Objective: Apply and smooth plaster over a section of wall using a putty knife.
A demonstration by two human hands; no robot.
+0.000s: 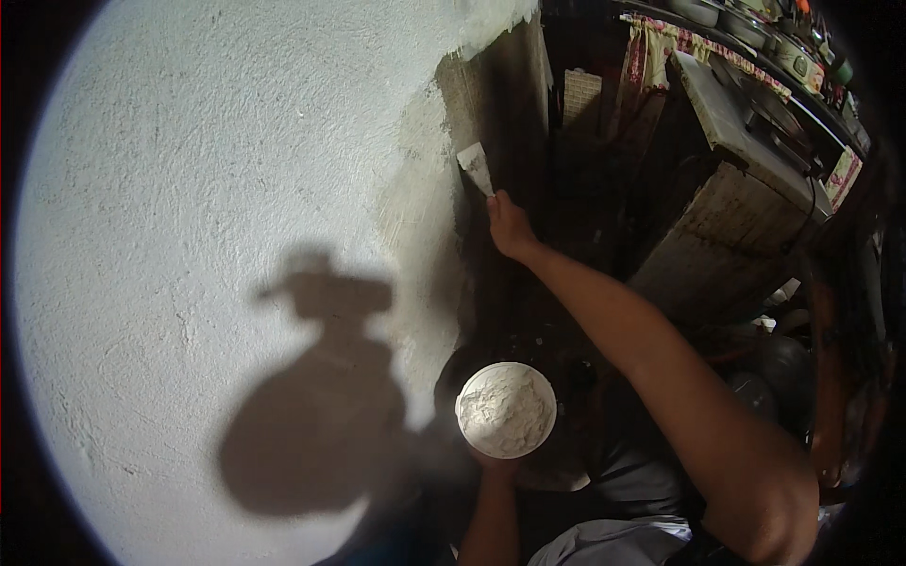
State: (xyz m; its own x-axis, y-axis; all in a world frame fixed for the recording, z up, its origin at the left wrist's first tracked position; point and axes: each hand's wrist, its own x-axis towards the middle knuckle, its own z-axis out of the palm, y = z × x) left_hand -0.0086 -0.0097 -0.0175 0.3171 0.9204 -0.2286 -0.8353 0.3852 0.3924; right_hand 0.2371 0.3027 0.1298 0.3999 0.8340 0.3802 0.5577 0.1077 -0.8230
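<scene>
My right hand [510, 224] grips a putty knife [475, 168], its pale, coated blade against the dark, bare edge of the wall beside the white painted surface. Low in the middle, my left hand [493, 463] holds a round white container [505, 410] heaped with off-white paste or powder, cupping it from below; most of its fingers are hidden under it. A greyish patch [413, 217] runs along the edge of the rough white wall [160, 170], where a large shadow falls.
At the right stands a worn cabinet [703, 226] with a slab top. Above it are shelves with pots [746, 28] and a floral cloth [642, 66]. A woven panel [580, 99] sits behind the wall's edge. Dark clutter [788, 368] lies beside my right arm.
</scene>
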